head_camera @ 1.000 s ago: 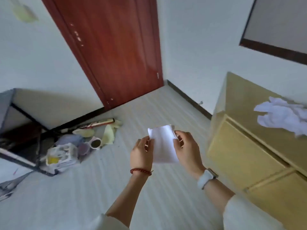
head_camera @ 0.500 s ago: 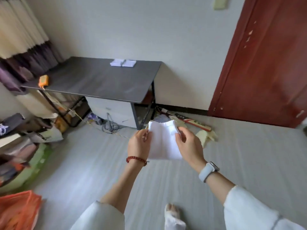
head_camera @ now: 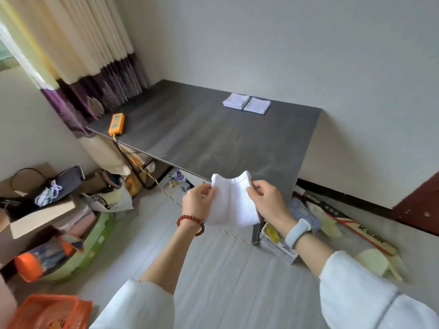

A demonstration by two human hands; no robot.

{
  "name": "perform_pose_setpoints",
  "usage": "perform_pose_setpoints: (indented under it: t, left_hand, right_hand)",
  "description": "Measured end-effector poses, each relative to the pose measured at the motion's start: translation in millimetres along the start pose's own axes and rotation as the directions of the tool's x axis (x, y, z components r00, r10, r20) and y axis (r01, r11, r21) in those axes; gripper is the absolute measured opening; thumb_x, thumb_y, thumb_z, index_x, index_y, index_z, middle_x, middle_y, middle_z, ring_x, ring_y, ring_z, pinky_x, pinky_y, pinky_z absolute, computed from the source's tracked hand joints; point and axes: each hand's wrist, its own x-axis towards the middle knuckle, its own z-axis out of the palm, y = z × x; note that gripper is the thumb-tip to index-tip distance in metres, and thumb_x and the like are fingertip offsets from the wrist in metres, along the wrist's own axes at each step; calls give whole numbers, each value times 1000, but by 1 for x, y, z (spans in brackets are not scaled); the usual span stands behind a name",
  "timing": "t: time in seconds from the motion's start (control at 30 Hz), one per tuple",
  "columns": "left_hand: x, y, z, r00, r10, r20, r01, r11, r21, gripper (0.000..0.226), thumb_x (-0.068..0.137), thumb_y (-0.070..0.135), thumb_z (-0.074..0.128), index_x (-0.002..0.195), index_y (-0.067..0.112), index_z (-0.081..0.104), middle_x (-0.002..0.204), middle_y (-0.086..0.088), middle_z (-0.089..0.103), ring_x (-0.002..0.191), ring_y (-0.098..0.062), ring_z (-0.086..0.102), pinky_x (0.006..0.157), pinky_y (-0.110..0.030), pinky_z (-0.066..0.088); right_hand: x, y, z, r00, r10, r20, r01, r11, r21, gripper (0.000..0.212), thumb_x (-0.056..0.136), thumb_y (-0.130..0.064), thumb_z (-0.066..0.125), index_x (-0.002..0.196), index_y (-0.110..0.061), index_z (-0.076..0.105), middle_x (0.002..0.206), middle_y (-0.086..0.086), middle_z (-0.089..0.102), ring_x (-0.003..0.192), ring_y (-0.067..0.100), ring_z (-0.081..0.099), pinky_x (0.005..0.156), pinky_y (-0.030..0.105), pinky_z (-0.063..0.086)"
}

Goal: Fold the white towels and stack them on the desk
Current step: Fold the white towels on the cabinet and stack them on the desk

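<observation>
White and soft, the towel (head_camera: 234, 203) hangs in the air between both hands. The left hand (head_camera: 198, 201) pinches its left top edge and the right hand (head_camera: 268, 203) pinches its right top edge, fingers closed on the cloth. It looks light and floppy, so holding the corners seems best. Ahead is the dark desk (head_camera: 213, 136), with two folded towels (head_camera: 247, 103) side by side near the wall.

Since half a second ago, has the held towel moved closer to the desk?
Yes. The folded towel in both hands now overlaps the desk's near edge; earlier it hung short of it, over the floor.
</observation>
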Motion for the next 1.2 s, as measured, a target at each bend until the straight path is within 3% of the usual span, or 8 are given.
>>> perform_pose_setpoints:
  t: [0.17,0.3,0.4,0.53,0.73,0.87,1.07,1.2]
  left_hand:
    - [127,-21,-20,997,-60,42,63,995,-77,10,88,24,59,89,20,67,80,7,63,80,-12,57,62,-9,42]
    - [242,-35,-18,982,-95,163,116,985,-127,5,85,26,61,85,26,66,83,6,67,89,-19,63,82,-37,53]
    - [328,-33,-13,958,-81,276,118,986,-121,9,85,24,60,89,24,68,82,6,67,89,-19,65,82,-41,55]
    - [420,-14,11,895,-77,439,142,983,-116,17,87,14,55,99,13,68,79,2,67,82,-18,65,73,-33,57]
    - [520,28,102,829,-42,557,100,992,-74,18,86,16,58,100,10,67,89,-3,68,88,-24,66,78,-39,57]
    - [575,56,167,809,-14,588,60,996,-59,20,84,21,60,101,13,68,88,0,68,87,-24,65,84,-41,55]
    - [662,87,261,822,13,569,-9,1000,-9,28,85,26,61,109,12,65,102,-4,67,95,-24,62,86,-40,53]
    - [703,92,306,843,29,536,-69,996,55,27,87,28,57,109,14,65,101,-2,67,93,-20,59,81,-27,48]
  right_hand:
    - [117,-25,52,993,79,89,-86,993,77,15,86,-18,56,96,-8,61,80,-1,62,72,16,54,62,27,41]
    - [212,-37,85,989,125,75,-132,987,94,17,86,-19,54,101,-11,60,92,4,65,75,16,57,55,25,42]
    - [279,-47,102,983,182,32,-184,977,105,12,88,-17,52,98,-14,57,88,2,63,68,13,55,51,22,41]
    - [354,-54,103,967,246,-69,-239,966,99,9,88,-19,52,95,-16,57,90,2,65,75,16,58,59,24,42]
    - [448,-32,64,904,307,-297,-298,951,78,6,90,-19,51,91,-17,56,85,-7,60,85,18,59,75,35,49]
    - [516,-11,28,866,296,-403,-298,953,61,15,92,-18,49,102,-11,58,87,-6,57,87,18,57,79,33,48]
    - [625,30,-13,846,303,-438,-306,950,65,18,93,-19,47,107,-13,57,90,-6,57,86,14,56,72,26,46]
    - [682,57,-28,836,325,-442,-327,942,74,20,92,-20,47,109,-14,57,93,-5,58,89,16,56,79,32,48]
